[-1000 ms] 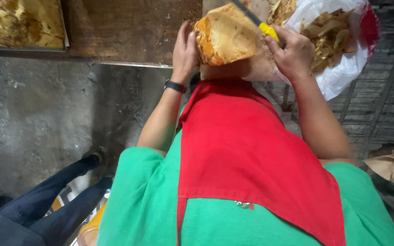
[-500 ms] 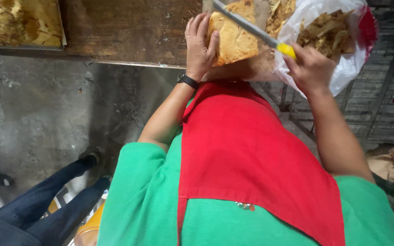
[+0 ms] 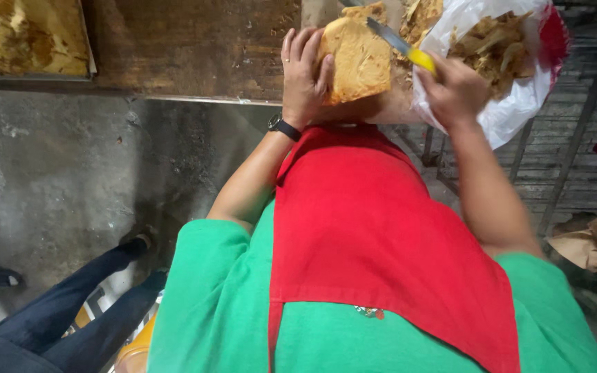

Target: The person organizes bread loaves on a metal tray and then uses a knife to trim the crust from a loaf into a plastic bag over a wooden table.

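My left hand (image 3: 304,72) presses on the left side of a golden-brown loaf (image 3: 358,59) that stands on its edge on the wooden table (image 3: 195,48). A black watch sits on that wrist. My right hand (image 3: 454,88) grips a knife with a yellow handle (image 3: 401,44), and its blade lies across the top right of the loaf. Crust scraps lie just behind the loaf.
A white plastic bag (image 3: 513,103) full of brown crust scraps hangs at the table's right end. A tray of baked pieces (image 3: 22,38) lies at the far left. Another person's dark-trousered legs (image 3: 70,318) stand on the concrete floor at lower left. Crumpled brown paper (image 3: 592,242) lies at right.
The loaf has turned and my left hand has moved onto its left face. The knife has slid across the loaf's top as my right hand swung out to the right.
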